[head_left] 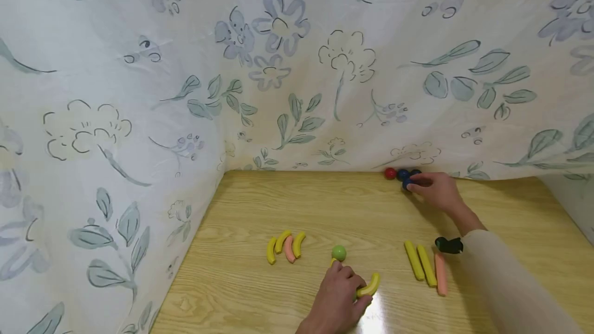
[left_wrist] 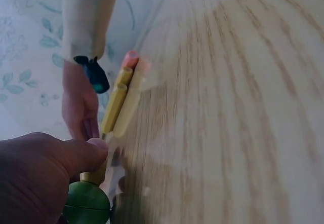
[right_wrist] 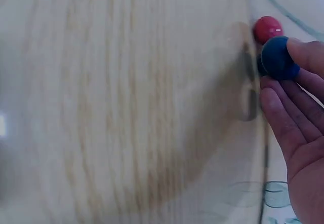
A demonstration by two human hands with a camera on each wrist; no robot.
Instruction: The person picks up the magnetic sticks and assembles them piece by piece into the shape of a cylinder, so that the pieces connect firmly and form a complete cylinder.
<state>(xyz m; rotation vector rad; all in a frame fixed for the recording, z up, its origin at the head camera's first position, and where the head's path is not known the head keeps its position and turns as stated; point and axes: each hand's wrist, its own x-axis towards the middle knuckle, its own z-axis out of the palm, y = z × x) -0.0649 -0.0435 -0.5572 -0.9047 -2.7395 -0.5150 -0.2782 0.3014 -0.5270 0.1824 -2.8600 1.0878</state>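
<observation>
Your right hand point(head_left: 438, 189) pinches a blue ball point(right_wrist: 280, 58) between thumb and fingers, at the back of the tabletop point(head_left: 232, 205), close to the patterned cloth point(head_left: 278, 117). Holding it from opposite sides probably suits a round thing that could otherwise roll. Just beside it lie a red ball point(head_left: 390, 173) and two dark blue balls; being up against the cloth may help to stop them rolling off.

Your left hand point(head_left: 341, 298) lies low over a curved yellow piece point(head_left: 370, 286), one end of which it hides, and a green ball point(left_wrist: 87, 202) under the thumb side. You mask most of the contact there, so I cannot tell whether those fingers grip or merely cover. Another green ball point(head_left: 339, 252) sits just beyond.

To your right, two yellow sticks point(head_left: 414, 260) and a pink stick point(head_left: 440, 274) lie roughly parallel; to your left, four curved pieces point(head_left: 282, 241) sit close together, seemingly grouped by shape
</observation>
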